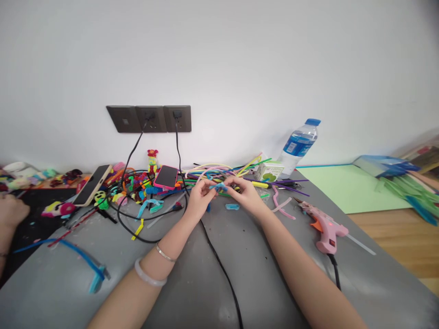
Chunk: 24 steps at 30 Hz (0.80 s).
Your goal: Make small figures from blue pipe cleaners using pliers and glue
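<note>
Between my two hands, above the grey table (pixel 254 274), is a short blue pipe cleaner piece (pixel 219 186). My left hand (pixel 202 196) pinches its left end, and the fingers of my right hand (pixel 245 194) pinch its right end. The exact shape of the piece is partly hidden by the fingers. Just below my hands lies a small light-blue folded pipe cleaner piece (pixel 232 206). Behind them spreads a bundle of pipe cleaners (pixel 212 170) in many colours. To the left rest a light-blue strip (pixel 146 206) and a bent yellow piece (pixel 137 230).
A pink glue gun (pixel 329 228) lies at right, its tip near pink pipe cleaners (pixel 281 205). A water bottle (pixel 298 146) leans against the wall. Black cables (pixel 219 262) cross the table. Phones (pixel 166 177) and small figures stand at left, near another person's hand (pixel 13 210).
</note>
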{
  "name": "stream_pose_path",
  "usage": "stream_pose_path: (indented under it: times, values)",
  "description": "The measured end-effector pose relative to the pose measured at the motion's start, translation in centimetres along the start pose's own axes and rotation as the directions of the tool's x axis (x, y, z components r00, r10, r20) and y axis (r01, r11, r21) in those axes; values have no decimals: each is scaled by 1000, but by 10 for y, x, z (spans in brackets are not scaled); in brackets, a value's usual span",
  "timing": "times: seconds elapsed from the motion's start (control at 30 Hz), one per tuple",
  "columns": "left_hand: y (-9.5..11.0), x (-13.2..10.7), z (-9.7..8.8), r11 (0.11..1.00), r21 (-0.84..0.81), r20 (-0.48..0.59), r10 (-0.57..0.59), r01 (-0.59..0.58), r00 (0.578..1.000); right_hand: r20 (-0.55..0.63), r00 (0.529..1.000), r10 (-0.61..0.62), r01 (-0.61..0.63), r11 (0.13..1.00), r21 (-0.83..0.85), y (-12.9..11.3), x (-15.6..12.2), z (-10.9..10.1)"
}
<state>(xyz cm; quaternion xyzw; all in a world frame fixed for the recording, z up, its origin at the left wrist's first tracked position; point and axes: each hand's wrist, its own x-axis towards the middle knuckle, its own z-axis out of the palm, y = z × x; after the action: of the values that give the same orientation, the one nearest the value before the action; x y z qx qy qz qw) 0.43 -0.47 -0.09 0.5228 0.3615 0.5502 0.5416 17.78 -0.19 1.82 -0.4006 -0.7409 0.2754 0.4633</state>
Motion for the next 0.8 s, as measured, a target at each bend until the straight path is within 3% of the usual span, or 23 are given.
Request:
stream_pose_path:
  times: [0.17, 0.37, 0.53, 0.8]
  values:
    - [0, -1, 1, 996, 66, 79, 49, -54, 996, -22, 999, 29, -26, 992, 123, 4, 1, 3]
    - [6, -3, 3, 994, 97, 153, 26, -41, 988, 80, 997, 14, -33, 972, 234, 8, -1, 1]
    - [11, -4, 3, 984, 168, 176, 35, -65, 984, 200, 980, 21, -73, 964, 255, 3, -3, 3]
    - [8, -5, 0, 959, 265, 170, 57, -101, 984, 235, 969, 77, -135, 961, 241, -3, -4, 7]
